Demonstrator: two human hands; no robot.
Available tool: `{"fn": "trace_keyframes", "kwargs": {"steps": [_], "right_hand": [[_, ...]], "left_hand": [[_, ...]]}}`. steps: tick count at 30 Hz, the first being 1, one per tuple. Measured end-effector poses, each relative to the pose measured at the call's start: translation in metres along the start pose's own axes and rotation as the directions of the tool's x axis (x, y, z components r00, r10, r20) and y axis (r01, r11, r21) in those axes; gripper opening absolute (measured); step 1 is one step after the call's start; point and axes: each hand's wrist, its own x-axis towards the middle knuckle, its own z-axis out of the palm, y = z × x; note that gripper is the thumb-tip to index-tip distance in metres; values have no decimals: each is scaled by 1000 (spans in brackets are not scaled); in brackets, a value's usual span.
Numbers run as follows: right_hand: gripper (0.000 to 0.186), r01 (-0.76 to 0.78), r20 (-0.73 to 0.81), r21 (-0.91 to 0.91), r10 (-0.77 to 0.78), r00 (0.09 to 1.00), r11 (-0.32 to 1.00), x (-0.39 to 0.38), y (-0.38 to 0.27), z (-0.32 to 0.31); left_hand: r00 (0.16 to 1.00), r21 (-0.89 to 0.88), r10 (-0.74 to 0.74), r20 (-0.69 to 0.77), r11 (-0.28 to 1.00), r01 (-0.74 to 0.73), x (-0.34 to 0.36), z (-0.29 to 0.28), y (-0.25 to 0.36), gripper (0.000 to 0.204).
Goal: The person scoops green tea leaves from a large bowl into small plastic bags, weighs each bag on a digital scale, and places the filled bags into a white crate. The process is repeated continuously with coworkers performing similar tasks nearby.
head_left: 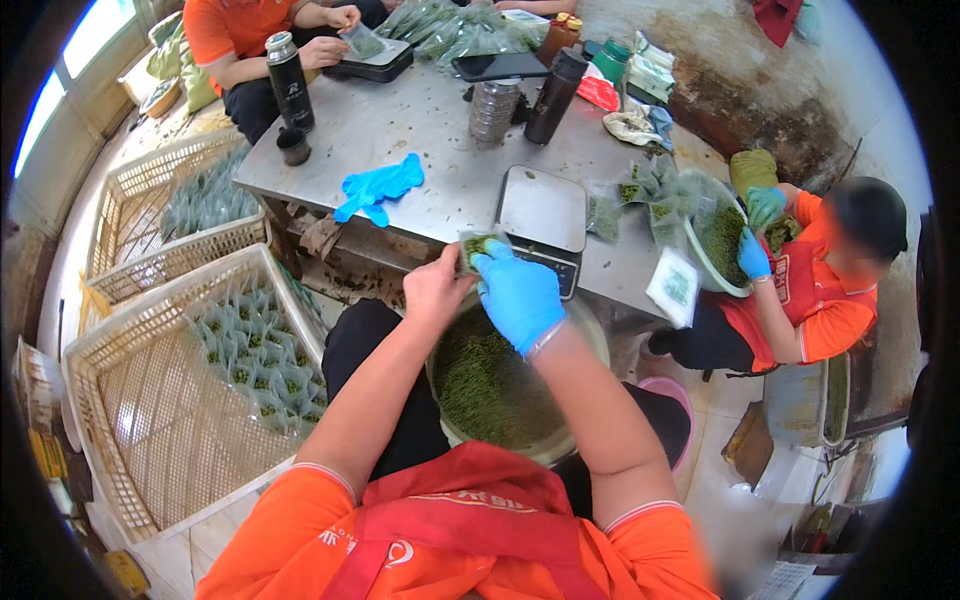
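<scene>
My bare left hand is closed on the side of a small clear plastic bag with some green contents. My right hand, in a blue glove, presses its fingers together at the same bag; whether they also pinch loose green bits is hidden. Both hands are above a wide pale basin between my knees. Loose green, dried-looking leaf material fills much of it. Just beyond my right hand, a digital scale stands at the metal table's near edge.
Left of me, a plastic crate holds rows of filled bags; another crate stands behind it. On the table lie a blue glove, bottles and bags. A co-worker at right handles a green-filled basin; another person sits opposite.
</scene>
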Motion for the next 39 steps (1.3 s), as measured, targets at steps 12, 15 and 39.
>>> {"fn": "trace_keyframes", "kwargs": {"steps": [12,15,39], "right_hand": [[35,-101,170,27,95,981,994,0,2,26],[36,-83,256,159,40,966,984,8,9,25],[22,-571,-100,563,735,671,598,37,272,18]], "left_hand": [[977,73,204,-57,977,-199,-2,4,0,57],[960,45,252,-122,968,-248,-2,3,-5,57],[983,-138,-175,51,974,181,6,-17,10,69]]}}
